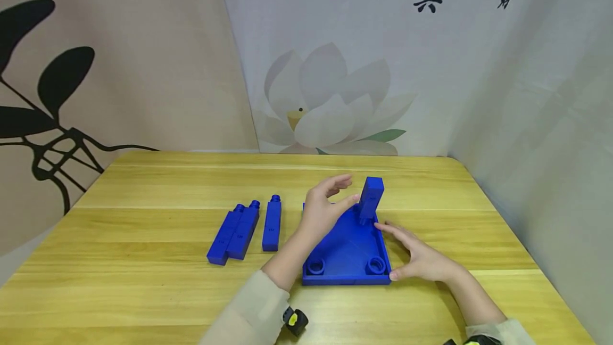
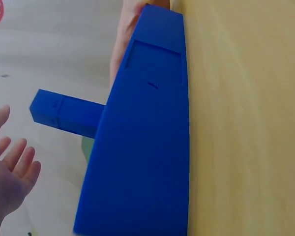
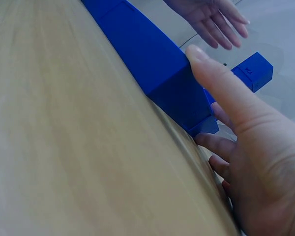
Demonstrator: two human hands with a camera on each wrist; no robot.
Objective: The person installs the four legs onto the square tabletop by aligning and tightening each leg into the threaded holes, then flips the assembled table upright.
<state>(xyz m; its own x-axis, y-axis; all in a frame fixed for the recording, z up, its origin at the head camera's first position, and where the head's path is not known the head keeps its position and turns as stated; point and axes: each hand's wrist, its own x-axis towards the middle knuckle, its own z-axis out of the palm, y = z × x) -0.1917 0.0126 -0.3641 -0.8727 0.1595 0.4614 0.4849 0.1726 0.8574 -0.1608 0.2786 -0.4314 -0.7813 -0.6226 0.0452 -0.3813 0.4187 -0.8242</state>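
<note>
A square blue plastic base (image 1: 347, 249) with raised edges lies on the table, round sockets showing at its two near corners. One blue square peg (image 1: 372, 194) stands upright at its far right corner, leaning slightly. My left hand (image 1: 322, 204) hovers over the base's far left part, fingers extended and holding nothing, thumb close to the peg. In the left wrist view, a gap separates that hand (image 2: 14, 179) from the peg (image 2: 69, 114). My right hand (image 1: 426, 260) rests against the base's right side, thumb at the near corner (image 3: 184, 73) and outstretched fingers toward the peg.
Left of the base lie three more blue pegs with round threaded ends: one by itself (image 1: 272, 225) and two side by side, the right one (image 1: 244, 232) against the left one (image 1: 223, 237). Printed curtains (image 1: 345, 68) stand behind the wooden table (image 1: 143, 281).
</note>
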